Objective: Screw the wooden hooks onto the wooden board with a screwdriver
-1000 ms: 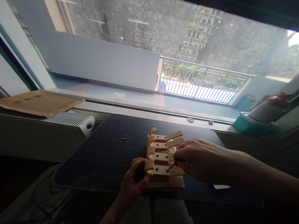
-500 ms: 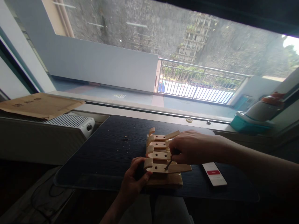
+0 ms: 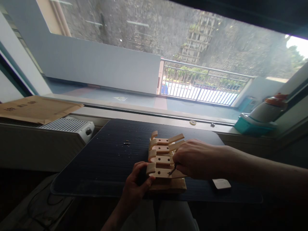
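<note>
A wooden hook rack [image 3: 164, 159] lies on the dark table, with several pale curved hooks in a row on a wooden base. Each hook has dark round spots along its flat middle. My left hand [image 3: 137, 183] is closed on the rack's near left corner, thumb against the nearest hook [image 3: 161, 173]. Closed in a fist, my right hand [image 3: 191, 157] holds a thin dark screwdriver-like tool [image 3: 173, 168]. Its tip touches the right-hand spot on the nearest hook. My fist hides the tool's handle and covers part of the hooks' right ends.
A small metal piece [image 3: 126, 143] and crumbs lie on the table [image 3: 103, 160] at the left. A phone [image 3: 221, 183] is partly under my right forearm. On the sill are a tape roll [image 3: 192, 122] and a teal box [image 3: 251, 125]. A brown envelope [image 3: 38, 108] rests on the radiator [image 3: 72, 126].
My right fist has tilted and lowered slightly, with the tool tip staying at the same spot. It now covers more of the nearest hook and the phone. My left hand keeps its hold.
</note>
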Available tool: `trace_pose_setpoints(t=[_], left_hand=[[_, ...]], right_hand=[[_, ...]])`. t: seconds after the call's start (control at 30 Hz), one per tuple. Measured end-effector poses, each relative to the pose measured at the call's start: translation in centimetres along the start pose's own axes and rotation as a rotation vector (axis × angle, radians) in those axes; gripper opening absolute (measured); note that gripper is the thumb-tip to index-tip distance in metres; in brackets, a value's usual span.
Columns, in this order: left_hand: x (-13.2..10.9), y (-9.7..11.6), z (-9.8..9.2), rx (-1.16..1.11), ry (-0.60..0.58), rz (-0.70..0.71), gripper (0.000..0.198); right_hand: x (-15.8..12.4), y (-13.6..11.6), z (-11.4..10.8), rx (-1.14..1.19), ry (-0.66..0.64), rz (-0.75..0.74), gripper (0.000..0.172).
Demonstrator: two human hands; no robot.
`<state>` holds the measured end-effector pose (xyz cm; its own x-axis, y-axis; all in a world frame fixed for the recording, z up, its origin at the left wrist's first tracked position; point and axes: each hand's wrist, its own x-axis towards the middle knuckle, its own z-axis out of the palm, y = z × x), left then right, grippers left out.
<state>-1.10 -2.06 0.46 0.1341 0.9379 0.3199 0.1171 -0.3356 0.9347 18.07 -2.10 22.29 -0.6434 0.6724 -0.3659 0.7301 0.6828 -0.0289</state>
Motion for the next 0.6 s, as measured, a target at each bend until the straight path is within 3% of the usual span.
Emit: trace_pose_setpoints(t=[0.17,0.33,0.6], left_hand=[[0.0,0.0,0.0,-0.022,0.012,-0.016,0.034],[0.1,0.3,0.0,-0.026,0.032,-0.028,0.034],[0.0,0.5,-0.1,-0.013,0.004,-0.005,0.032]], right_hand=[[0.0,-0.5,0.5,-0.013,0.126,0.031,0.012],[0.3,-0.5,0.2,-0.072,0.094,0.164,0.012],[0.7,-1.1,-0.8,-0.206,-0.01,-0.014,0.015]])
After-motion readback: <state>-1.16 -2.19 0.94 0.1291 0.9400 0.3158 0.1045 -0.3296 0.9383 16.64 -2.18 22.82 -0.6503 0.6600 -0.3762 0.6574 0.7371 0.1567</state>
